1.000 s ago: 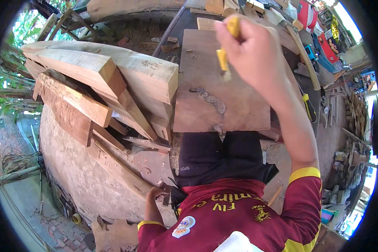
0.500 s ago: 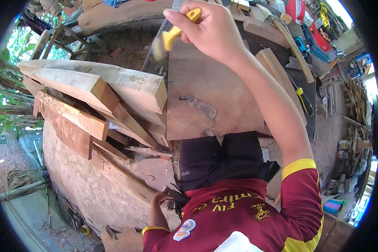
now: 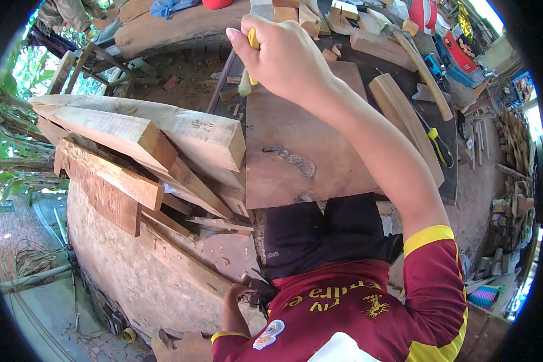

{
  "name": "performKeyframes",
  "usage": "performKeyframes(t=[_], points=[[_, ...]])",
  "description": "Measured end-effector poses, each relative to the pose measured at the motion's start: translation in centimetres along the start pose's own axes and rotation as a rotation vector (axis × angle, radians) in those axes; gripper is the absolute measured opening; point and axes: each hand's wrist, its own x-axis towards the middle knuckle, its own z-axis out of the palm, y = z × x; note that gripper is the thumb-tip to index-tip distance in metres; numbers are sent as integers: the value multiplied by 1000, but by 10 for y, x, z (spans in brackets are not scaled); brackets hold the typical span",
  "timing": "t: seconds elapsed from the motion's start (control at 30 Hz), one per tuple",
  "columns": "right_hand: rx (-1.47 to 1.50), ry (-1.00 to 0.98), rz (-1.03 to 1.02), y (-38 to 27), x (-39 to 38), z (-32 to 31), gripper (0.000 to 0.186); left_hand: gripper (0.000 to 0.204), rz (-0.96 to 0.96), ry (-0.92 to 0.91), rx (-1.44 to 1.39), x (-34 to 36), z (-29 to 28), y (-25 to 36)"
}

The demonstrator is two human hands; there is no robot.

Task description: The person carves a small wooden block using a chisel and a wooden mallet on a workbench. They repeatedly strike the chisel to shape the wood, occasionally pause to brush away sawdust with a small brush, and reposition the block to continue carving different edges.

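A yellow-handled brush [image 3: 253,41] with pale bristles is gripped in my right hand [image 3: 278,60], raised above the far part of a flat reddish-brown wooden board [image 3: 337,166]. An irregular greyish patch [image 3: 289,158] marks the board's nearer half. My left hand [image 3: 240,291] hangs low at my side beside something black; its fingers are small and partly hidden, so I cannot tell their grip. A long shaped wood block [image 3: 407,130] lies right of the board, with a yellow-and-black screwdriver [image 3: 440,148] beyond it.
Stacked timber [image 3: 120,175] is piled to my left. A long wooden-handled tool [image 3: 419,66] lies at the bench's back right, among wood offcuts [image 3: 377,45]. Another person [image 3: 69,15] shows at top left, near a wooden frame [image 3: 90,66]. A red container [image 3: 217,3] sits behind.
My right hand has moved up and to the left with the brush, towards the board's far left corner. Over the last half second it has shifted slightly downward.
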Motion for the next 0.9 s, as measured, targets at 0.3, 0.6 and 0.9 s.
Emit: performKeyframes(t=[0.3, 0.6, 0.9], points=[[3, 61, -60, -4, 5, -11, 31, 30, 43, 14, -5, -2, 4, 4], [-14, -27, 62, -3, 1, 0, 30, 32, -89, 2, -36, 3, 5, 2], [-161, -63, -17, -14, 1, 0, 29, 34, -65, -19, -3, 12, 11, -8]])
